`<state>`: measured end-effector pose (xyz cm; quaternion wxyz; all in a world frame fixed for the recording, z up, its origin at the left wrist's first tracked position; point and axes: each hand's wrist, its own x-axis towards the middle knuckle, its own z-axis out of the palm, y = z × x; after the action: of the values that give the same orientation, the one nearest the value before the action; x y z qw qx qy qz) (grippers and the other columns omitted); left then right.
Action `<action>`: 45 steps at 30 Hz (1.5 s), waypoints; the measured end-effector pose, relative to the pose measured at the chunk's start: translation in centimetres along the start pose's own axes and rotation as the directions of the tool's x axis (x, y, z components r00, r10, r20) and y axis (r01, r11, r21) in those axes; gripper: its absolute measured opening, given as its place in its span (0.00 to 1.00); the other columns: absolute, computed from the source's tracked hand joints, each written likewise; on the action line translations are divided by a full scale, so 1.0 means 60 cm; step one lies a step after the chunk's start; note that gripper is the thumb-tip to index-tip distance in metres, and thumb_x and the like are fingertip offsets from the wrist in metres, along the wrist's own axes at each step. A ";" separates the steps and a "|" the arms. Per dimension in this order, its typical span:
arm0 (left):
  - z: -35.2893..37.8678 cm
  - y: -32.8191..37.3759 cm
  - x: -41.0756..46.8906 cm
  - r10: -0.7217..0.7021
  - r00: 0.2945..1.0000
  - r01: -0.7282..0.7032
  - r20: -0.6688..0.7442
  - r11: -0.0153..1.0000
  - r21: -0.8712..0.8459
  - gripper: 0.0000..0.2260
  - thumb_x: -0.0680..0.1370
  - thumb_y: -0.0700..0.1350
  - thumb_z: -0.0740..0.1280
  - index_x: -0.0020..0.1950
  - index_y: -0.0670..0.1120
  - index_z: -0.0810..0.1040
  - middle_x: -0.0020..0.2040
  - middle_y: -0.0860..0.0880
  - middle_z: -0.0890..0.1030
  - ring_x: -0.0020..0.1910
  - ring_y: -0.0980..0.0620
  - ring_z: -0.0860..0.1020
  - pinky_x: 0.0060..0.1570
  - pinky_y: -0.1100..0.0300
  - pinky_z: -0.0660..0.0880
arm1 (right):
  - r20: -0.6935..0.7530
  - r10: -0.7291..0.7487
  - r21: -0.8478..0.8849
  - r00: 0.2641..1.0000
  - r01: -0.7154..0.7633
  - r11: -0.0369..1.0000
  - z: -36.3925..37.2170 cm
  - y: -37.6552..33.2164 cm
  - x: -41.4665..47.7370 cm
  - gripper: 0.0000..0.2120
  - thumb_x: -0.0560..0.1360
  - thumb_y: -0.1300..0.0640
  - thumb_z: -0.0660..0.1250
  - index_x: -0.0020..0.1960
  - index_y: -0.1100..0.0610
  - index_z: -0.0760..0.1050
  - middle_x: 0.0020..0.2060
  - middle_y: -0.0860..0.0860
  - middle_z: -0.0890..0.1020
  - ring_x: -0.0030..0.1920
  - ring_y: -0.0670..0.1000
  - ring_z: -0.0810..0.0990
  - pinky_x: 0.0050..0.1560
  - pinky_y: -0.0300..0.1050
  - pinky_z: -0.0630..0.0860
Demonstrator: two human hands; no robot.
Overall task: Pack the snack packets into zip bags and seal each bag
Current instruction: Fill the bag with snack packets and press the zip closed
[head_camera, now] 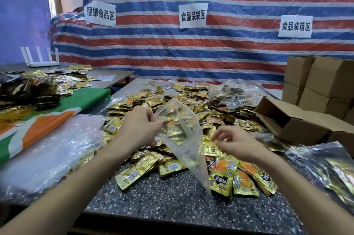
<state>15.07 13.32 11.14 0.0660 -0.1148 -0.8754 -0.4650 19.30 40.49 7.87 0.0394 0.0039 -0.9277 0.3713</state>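
A clear zip bag point(186, 150) hangs above the speckled table point(172, 202), its pointed corner low at the front. My left hand point(140, 127) pinches the bag's upper edge at mid-frame. A heap of gold snack packets point(172, 104) covers the table behind and beneath the bag. My right hand point(234, 142) sits to the right of the bag, fingers curled over a gold packet point(209, 149) lying on the heap; whether it grips the packet is unclear. The bag looks empty, with packets showing through it.
A stack of clear empty bags point(57, 150) lies at the left. Filled bags point(329, 169) rest at the right edge and at the back point(233, 91). An open cardboard box point(298, 123) and stacked cartons point(321, 81) stand to the right. A green and orange cloth point(47, 119) covers the left table.
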 end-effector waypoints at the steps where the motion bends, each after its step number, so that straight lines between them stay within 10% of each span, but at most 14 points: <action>1: 0.000 0.000 0.001 0.007 1.000 -0.007 -0.010 1.000 0.015 0.08 0.78 0.38 0.68 0.39 0.41 0.75 0.38 0.41 0.83 0.28 0.48 0.84 0.38 0.42 0.83 | 0.074 -0.027 -0.200 0.997 0.041 0.979 0.002 0.022 -0.003 0.16 0.76 0.67 0.67 0.50 0.45 0.79 0.50 0.47 0.80 0.47 0.43 0.79 0.42 0.38 0.76; 7: 0.010 0.002 0.000 0.082 0.994 -0.078 -0.072 0.995 0.058 0.08 0.77 0.39 0.69 0.40 0.37 0.76 0.35 0.42 0.83 0.25 0.50 0.82 0.33 0.42 0.82 | 0.326 0.017 -0.547 0.945 0.174 0.819 0.043 0.113 -0.026 0.37 0.66 0.70 0.62 0.64 0.34 0.70 0.68 0.34 0.66 0.72 0.44 0.59 0.75 0.50 0.56; 12: 0.022 0.004 -0.001 0.130 0.987 -0.118 -0.097 0.986 0.118 0.08 0.77 0.39 0.69 0.39 0.40 0.76 0.32 0.45 0.82 0.24 0.52 0.82 0.32 0.48 0.82 | 0.262 -0.026 -0.625 0.965 0.191 0.757 0.058 0.119 -0.030 0.30 0.72 0.54 0.66 0.69 0.32 0.64 0.71 0.38 0.64 0.73 0.45 0.58 0.78 0.55 0.47; 17: 0.023 0.004 0.000 0.164 0.977 -0.139 -0.136 0.975 0.172 0.09 0.76 0.39 0.68 0.36 0.40 0.73 0.35 0.44 0.81 0.32 0.45 0.83 0.36 0.44 0.81 | 0.206 -0.177 -0.740 0.962 0.272 0.615 0.078 0.125 -0.039 0.24 0.78 0.47 0.60 0.72 0.36 0.62 0.68 0.43 0.68 0.68 0.47 0.66 0.74 0.52 0.60; 24: 0.021 0.004 0.003 0.214 0.964 -0.167 -0.155 0.947 0.274 0.10 0.75 0.40 0.66 0.34 0.42 0.71 0.33 0.44 0.79 0.34 0.44 0.78 0.34 0.48 0.77 | -0.391 -0.126 0.041 0.912 0.154 0.987 0.041 0.045 -0.033 0.01 0.79 0.55 0.69 0.49 0.50 0.78 0.41 0.47 0.83 0.43 0.51 0.81 0.41 0.43 0.78; 30: 0.034 0.005 0.002 0.195 0.971 -0.153 -0.135 0.950 0.273 0.14 0.75 0.42 0.68 0.32 0.44 0.68 0.30 0.46 0.74 0.29 0.47 0.73 0.28 0.56 0.67 | -0.524 0.117 0.639 0.844 0.299 0.709 -0.051 -0.093 -0.043 0.05 0.76 0.59 0.71 0.48 0.60 0.79 0.39 0.49 0.86 0.46 0.54 0.86 0.48 0.50 0.80; 35: 0.051 0.021 0.000 0.142 0.987 -0.124 -0.079 0.971 0.202 0.13 0.75 0.43 0.71 0.35 0.42 0.72 0.35 0.40 0.80 0.34 0.42 0.81 0.36 0.46 0.81 | -0.371 0.057 0.693 0.927 0.236 0.681 -0.042 -0.172 -0.042 0.06 0.73 0.58 0.74 0.47 0.59 0.80 0.43 0.55 0.88 0.46 0.56 0.87 0.49 0.50 0.83; 41: 0.053 0.031 -0.005 0.018 1.000 -0.018 0.011 1.000 0.026 0.08 0.75 0.33 0.63 0.35 0.36 0.74 0.35 0.38 0.81 0.25 0.47 0.82 0.32 0.41 0.82 | -0.404 0.158 0.428 0.901 0.034 0.903 0.005 -0.176 -0.020 0.14 0.69 0.50 0.77 0.37 0.60 0.79 0.34 0.56 0.82 0.37 0.54 0.78 0.44 0.56 0.79; 45: 0.044 0.013 -0.001 -0.116 0.987 0.131 0.110 0.982 -0.139 0.08 0.79 0.37 0.66 0.44 0.33 0.77 0.34 0.37 0.83 0.26 0.44 0.83 0.33 0.47 0.82 | -0.378 0.166 0.408 0.911 0.003 0.913 0.007 -0.155 -0.010 0.11 0.70 0.57 0.75 0.47 0.62 0.79 0.45 0.60 0.85 0.50 0.63 0.83 0.51 0.67 0.81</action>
<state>15.31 15.93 10.27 -0.0162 -0.0883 -0.8466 -0.5246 20.20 33.45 13.90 0.2128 -0.1045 -0.8029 0.5470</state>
